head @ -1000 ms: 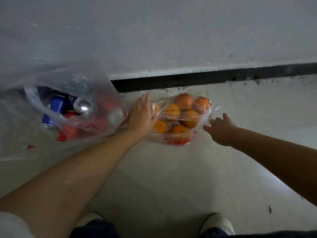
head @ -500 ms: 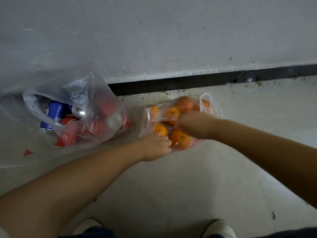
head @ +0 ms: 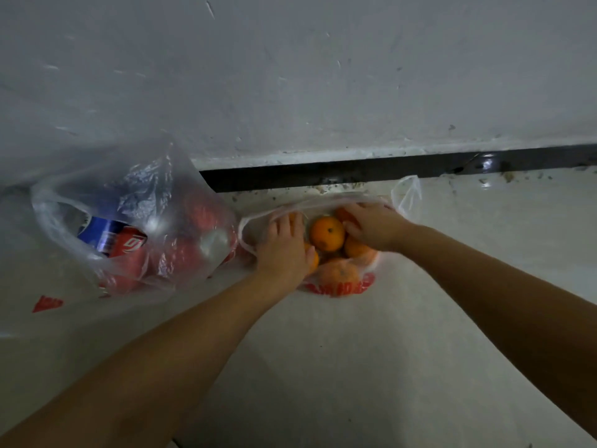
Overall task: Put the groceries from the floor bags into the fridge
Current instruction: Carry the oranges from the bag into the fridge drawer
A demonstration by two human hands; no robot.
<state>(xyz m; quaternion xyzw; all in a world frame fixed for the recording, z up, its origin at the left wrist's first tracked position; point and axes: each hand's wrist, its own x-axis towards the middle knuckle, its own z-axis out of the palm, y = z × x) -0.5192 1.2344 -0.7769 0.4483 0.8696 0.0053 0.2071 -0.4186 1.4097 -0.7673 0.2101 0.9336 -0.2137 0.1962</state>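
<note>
On the pale floor (head: pixel 323 367), against the foot of the white wall (head: pixel 290 76), sits my small clear plastic bag with red print (head: pixel 342 287), full of round oranges (head: pixel 327 233). Both my hands are down in its open mouth. My left hand (head: pixel 286 245) lies over the oranges on the bag's left side, fingers fairly straight and pressing down. My right hand (head: pixel 371 224) has its fingers curled over an orange at the far right side; I cannot tell whether it truly grips it. Just beside, to the left, stands a larger clear plastic bag (head: pixel 135 227) holding red and blue drink cans (head: pixel 111 240).
</note>
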